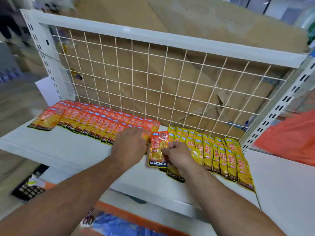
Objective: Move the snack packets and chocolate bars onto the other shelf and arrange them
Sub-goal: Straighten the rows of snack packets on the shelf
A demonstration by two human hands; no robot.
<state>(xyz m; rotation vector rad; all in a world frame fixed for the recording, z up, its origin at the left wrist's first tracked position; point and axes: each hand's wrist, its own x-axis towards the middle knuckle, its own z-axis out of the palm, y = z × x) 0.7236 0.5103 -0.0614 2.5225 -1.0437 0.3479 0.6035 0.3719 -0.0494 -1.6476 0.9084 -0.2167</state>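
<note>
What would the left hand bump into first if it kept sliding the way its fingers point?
Probably the end of the orange packets: the left hand already lies on them, fingers pointing right and back. Past them comes the wire grid.

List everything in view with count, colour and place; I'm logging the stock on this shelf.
orange packets: many, overlapping rows, shelf left
yellow packets: many, overlapping rows, shelf right
single orange packet: one, held between the two groups
shelf: one, white
wire grid: one, white, behind the packets
cardboard: brown, behind the grid
left hand: flat on the orange rows' right end
right hand: pinching the single orange packet
</note>
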